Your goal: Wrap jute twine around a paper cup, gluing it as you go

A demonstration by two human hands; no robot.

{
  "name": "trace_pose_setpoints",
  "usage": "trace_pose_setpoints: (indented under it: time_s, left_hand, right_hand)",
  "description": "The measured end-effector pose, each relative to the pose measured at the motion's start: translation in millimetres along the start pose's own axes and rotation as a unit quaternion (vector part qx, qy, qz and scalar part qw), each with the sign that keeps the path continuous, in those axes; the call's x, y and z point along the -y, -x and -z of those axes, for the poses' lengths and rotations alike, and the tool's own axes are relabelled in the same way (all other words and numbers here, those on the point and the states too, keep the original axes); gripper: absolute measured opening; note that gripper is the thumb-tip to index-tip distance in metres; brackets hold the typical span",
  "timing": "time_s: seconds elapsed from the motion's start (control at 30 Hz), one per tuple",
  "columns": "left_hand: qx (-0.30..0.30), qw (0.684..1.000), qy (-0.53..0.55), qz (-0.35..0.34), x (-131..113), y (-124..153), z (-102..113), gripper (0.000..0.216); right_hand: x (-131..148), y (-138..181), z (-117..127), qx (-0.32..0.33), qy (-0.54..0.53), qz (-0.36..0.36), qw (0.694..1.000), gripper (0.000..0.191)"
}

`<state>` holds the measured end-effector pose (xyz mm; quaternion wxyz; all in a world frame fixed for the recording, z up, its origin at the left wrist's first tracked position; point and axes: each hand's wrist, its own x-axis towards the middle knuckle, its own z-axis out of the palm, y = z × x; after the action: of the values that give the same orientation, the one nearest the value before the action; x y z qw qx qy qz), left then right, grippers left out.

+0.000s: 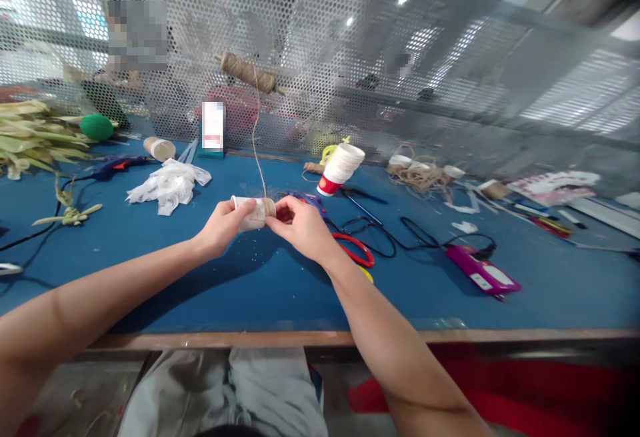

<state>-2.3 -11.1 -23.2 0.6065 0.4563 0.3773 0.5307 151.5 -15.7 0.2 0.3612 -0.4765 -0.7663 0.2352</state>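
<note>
My left hand is closed around a small white paper cup, which lies on its side above the table with its mouth toward the left. Twine is wound about the cup's base end at the right. There my right hand is closed, thumb and fingers pinched at the twine-wrapped end. A strand of twine runs from the cup up to a twine spool hanging on a rod at the perforated metal screen. Fingertips of the right hand partly hide the wrapped end.
Behind the right hand stand stacked paper cups. Red-handled scissors and a purple power strip with black cords lie to the right. White lace, a glue gun, a phone and corn husks are at the left.
</note>
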Motion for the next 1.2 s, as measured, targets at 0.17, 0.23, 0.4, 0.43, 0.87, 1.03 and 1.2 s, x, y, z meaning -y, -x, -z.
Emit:
trace_pose_setpoints:
  time_s: [0.17,0.23,0.4,0.43,0.87,1.03,1.2]
  left_hand:
    - [-0.001,1.000,-0.005,-0.006,0.8,-0.6,1.1,0.030]
    - [-0.006,1.000,-0.014,-0.010,0.2,-0.1,1.7,0.029]
    - [-0.005,0.999,-0.031,-0.019,-0.6,1.2,2.8,0.029]
    - [-0.003,0.999,-0.033,-0.020,-0.4,1.2,2.8,0.030]
    - [0.126,0.934,-0.255,-0.217,-0.4,8.8,10.8,0.034]
    - [0.158,0.912,-0.283,-0.250,-4.1,10.5,12.5,0.028]
    - [0.111,0.991,-0.067,-0.030,-3.2,1.0,8.0,0.028]
  right_hand:
    - [-0.6,0.2,0.5,0.001,0.007,0.005,1.000,0.013]
    - [0.5,0.4,1.0,0.002,0.001,0.007,1.000,0.014]
    - [3.6,1.8,0.1,-0.002,-0.003,-0.001,1.000,0.013]
    - [3.6,2.0,-0.1,-0.004,-0.001,-0.004,1.000,0.013]
    - [-4.9,-7.3,14.0,0.079,-0.277,-0.172,0.942,0.035]
    - [-6.1,-5.4,12.7,0.139,-0.310,-0.159,0.927,0.029]
    - [-5.7,-5.8,13.0,0.085,-0.225,-0.072,0.968,0.025]
